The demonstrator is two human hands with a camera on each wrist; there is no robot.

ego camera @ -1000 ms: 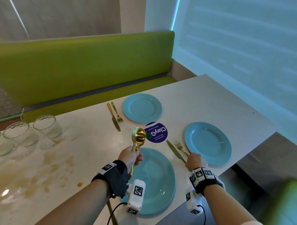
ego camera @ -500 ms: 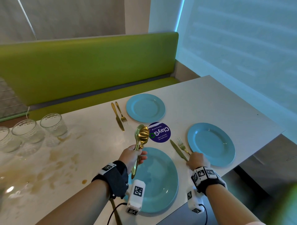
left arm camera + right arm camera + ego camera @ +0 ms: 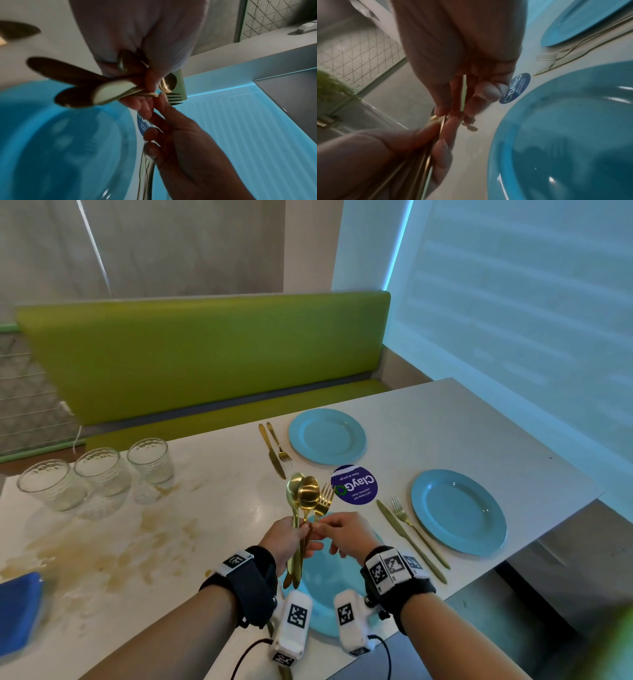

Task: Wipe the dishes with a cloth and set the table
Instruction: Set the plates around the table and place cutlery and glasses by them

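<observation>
Fig.: left hand (image 3: 286, 541) is gripping a bundle of gold cutlery (image 3: 305, 501) by the handles, fingers curled round them, bowls and tines pointing up, above the near blue plate (image 3: 329, 611). Right hand (image 3: 346, 537) is pinching, w/ thumb and fingertips (image 3: 441, 112), the handle of a fork (image 3: 323, 503) at the bundle's right side; its other fingers are spreading loosely.

Handling (judged): pieces are thin, stiff, polished metal, so light but slippery and apt to slide against each other; best taken at mid-handle, one piece at a time, w/ the left hand clamping the rest.

Room: two settings are already lying ready, the far plate (image 3: 327, 436) w/ knife and fork (image 3: 275, 450) just beside its left, and the right plate (image 3: 459, 511) w/ knife and fork (image 3: 409, 532) likewise. A round purple sticker (image 3: 354, 484) is sitting between the plates. Table edge (image 3: 479, 587) is running close by the near plate's right, so little margin there; more open surface is lying to its left, though stained (image 3: 113, 549). Three glasses (image 3: 99, 474) and a blue cloth (image 3: 19, 611) are standing well apart at far left.
</observation>
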